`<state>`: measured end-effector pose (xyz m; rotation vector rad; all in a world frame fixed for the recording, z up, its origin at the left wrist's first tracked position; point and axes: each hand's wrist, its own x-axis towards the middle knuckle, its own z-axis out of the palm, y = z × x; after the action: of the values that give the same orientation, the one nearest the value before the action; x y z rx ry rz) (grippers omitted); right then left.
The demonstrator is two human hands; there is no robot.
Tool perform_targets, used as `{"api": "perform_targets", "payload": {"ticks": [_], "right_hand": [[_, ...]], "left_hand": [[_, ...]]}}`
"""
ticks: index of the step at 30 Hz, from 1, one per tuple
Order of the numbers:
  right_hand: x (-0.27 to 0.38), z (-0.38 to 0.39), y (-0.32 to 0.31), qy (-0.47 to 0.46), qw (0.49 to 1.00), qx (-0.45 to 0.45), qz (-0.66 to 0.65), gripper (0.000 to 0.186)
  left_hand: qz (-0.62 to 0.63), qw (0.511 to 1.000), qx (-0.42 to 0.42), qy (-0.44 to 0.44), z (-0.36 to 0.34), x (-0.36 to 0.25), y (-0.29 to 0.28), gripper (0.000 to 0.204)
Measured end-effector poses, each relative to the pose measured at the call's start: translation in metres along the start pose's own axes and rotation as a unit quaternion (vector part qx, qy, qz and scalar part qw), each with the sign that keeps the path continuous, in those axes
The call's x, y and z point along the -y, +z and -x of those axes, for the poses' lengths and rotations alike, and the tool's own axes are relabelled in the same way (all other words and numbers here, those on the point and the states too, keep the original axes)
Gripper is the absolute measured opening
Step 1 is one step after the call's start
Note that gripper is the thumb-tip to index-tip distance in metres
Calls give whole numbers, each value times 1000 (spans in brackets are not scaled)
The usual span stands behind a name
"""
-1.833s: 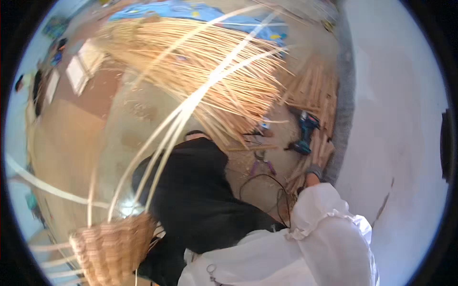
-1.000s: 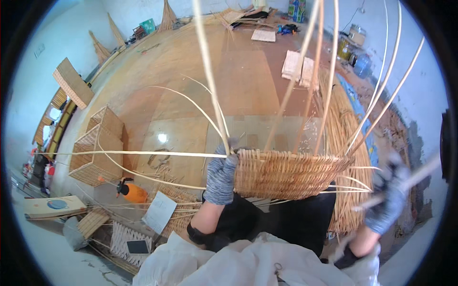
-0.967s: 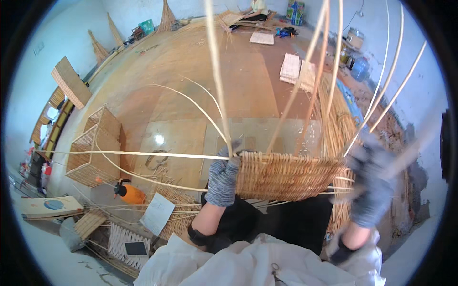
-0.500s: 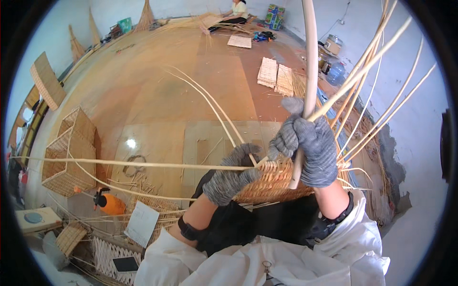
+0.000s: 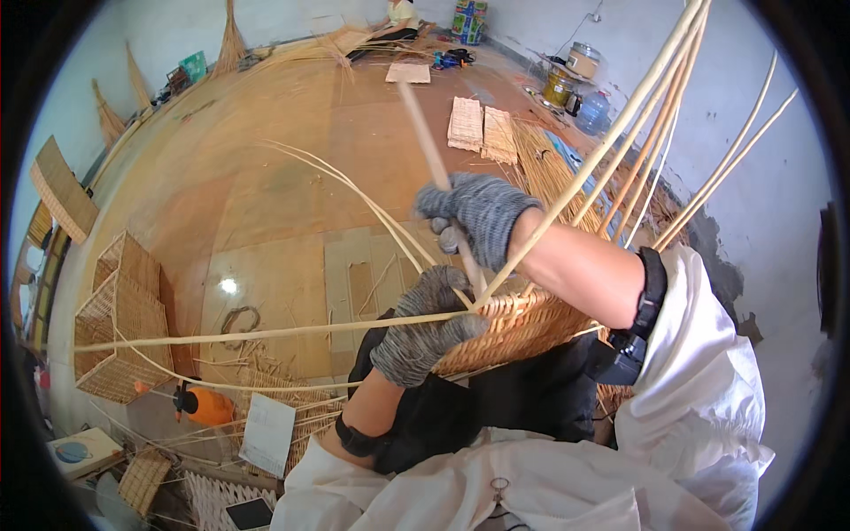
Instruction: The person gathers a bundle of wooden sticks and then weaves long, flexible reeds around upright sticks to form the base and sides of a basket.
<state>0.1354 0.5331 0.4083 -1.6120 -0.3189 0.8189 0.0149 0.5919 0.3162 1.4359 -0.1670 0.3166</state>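
My left hand (image 5: pixel 423 329), in a grey knitted glove, is closed on wicker rods at the near corner of a woven basket piece (image 5: pixel 512 334) on my lap. One long pale rod (image 5: pixel 257 334) runs out of it to the left, and thin rods (image 5: pixel 345 181) reach away over the floor. My right hand (image 5: pixel 485 217), gloved alike, wraps round a smooth wooden stick (image 5: pixel 427 142), smeared by motion. The stick's lower end is at the woven rim beside my left fingers. Several upright rods (image 5: pixel 677 75) rise from the weave past my right forearm.
At the left stand open wicker baskets (image 5: pixel 133 327), an orange spray bottle (image 5: pixel 210 405) and a white sheet (image 5: pixel 267 435). Flat woven panels (image 5: pixel 478 126) and rod bundles (image 5: pixel 542 168) lie ahead right. A person (image 5: pixel 400 18) sits at the back. A water jug (image 5: pixel 593 112) stands by the wall.
My right hand has moved left and forward over the rim, and the wooden stick has swung from upright to leaning left. My left hand keeps its hold. The view has shifted slightly.
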Motion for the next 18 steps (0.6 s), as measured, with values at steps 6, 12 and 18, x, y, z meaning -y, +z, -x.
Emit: {"api": "perform_targets", "payload": {"ticks": [6,12,18], "right_hand": [[-16,-22,11,135,990,-19,-21,5],[-75,-69,-12,180,983,-31,35,13],[-90,-56,-15,-48,941,-15,334,19]], "left_hand": [[32,993,-70,88,0,28,6,36],[41,989,-120,79,7,31,13,34],[63,994,-82,29,12,13,12,39]]}}
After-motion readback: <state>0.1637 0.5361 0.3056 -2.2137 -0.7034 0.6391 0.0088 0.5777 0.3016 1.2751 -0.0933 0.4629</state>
